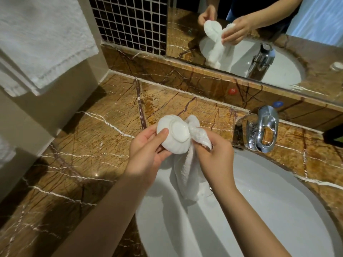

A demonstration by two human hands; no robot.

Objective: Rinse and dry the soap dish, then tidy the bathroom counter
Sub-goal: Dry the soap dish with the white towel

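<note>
A white ceramic soap dish [173, 134] is held upside down over the near-left rim of the sink, its round foot facing me. My left hand [146, 153] grips it from the left, thumb on its underside. My right hand [215, 154] is closed on a white towel cloth [187, 169], bunched against the dish's right edge. The rest of the cloth hangs down into the white basin [259, 210]. The inside of the dish is hidden from me.
The brown marble counter [89, 141] spreads to the left and around the basin. A chrome tap [263, 128] stands at the back right. White towels [40, 43] hang at the upper left. A mirror [259, 34] behind reflects my hands. A dark object [334, 134] sits at the right edge.
</note>
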